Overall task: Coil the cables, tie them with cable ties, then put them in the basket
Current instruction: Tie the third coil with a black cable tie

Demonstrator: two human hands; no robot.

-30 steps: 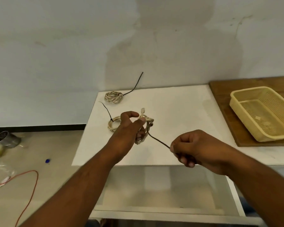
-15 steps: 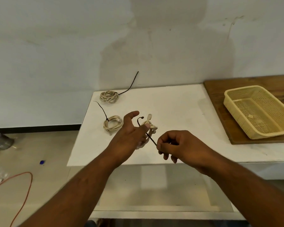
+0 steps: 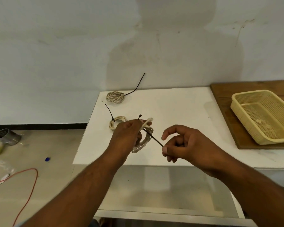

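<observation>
The left hand [image 3: 126, 136] grips a cream cable coil [image 3: 142, 145] above the white table's [image 3: 170, 108] near edge. Just right of it, the right hand [image 3: 187, 145] pinches the black cable tie [image 3: 153, 138] threaded through the coil. The yellow basket [image 3: 243, 120] sits far right.

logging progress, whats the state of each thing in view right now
held coil: coiled, gripped above the table, not visibly tied
cable tie: across held coil, head end free
left hand: grips held coil
right hand: pinches cable tie tail
far coil: tied, on table
near coil: tied, on table
basket: upright, no coils inside
</observation>
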